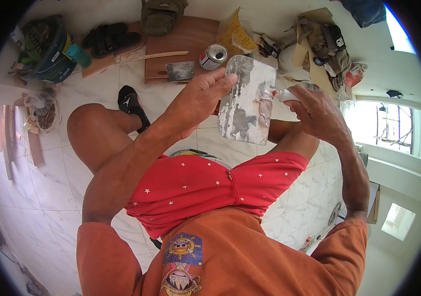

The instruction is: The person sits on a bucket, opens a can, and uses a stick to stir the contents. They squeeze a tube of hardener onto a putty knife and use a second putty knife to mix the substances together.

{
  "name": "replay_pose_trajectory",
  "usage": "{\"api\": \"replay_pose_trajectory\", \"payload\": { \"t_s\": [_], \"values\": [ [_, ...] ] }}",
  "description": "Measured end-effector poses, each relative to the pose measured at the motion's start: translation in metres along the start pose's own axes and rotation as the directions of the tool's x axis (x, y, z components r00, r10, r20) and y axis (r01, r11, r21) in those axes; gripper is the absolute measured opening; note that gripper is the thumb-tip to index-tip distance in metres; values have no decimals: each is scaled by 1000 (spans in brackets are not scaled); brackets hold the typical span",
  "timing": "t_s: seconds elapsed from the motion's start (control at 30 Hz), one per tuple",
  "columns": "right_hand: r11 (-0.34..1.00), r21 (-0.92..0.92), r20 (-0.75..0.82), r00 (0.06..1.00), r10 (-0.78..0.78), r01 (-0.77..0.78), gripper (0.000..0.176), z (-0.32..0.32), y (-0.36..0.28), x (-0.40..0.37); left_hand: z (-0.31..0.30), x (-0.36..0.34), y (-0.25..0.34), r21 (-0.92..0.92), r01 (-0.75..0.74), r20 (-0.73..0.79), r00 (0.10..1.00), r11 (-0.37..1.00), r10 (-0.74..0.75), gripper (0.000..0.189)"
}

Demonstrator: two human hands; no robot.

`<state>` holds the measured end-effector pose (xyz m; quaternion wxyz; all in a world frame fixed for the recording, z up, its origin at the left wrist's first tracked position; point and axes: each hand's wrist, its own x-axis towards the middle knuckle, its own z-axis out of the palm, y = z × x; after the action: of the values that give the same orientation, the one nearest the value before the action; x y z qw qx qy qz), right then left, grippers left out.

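Note:
My left hand (203, 98) is closed on the left edge of a flat metal putty plate (240, 116), thumb on top. Whitish, dried-looking smears cover much of the plate, and a pinkish-grey lump of putty (265, 111) lies near its right edge. In my right hand (319, 113) is a small white tube (285, 95), its nozzle pointing left at the plate. Red paste shows at the nozzle, right by the putty. My fingers hide most of the tube. Both hands are above my lap, and the underside of the plate is hidden.
Beyond the plate, a tin can (214, 56) and a smaller metal plate (180, 71) rest on a brown board (158, 47). Yellow sandpaper (235, 32), a backpack (162, 17), sandals (112, 38) and a dark tub (55, 59) line the wall. A cluttered box (314, 49) stands at the right.

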<state>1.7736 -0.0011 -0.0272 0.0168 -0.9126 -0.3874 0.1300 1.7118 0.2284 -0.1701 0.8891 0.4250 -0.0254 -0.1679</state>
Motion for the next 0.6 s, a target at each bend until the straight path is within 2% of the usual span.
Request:
{"api": "replay_pose_trajectory", "payload": {
  "t_s": [0.6],
  "values": [
    [998, -52, -4, 1000, -27, 27, 16, -1, 0, 1, 0, -1, 1, 1, -7, 15, 1000, 1000, 7, 38]
  ]
}}
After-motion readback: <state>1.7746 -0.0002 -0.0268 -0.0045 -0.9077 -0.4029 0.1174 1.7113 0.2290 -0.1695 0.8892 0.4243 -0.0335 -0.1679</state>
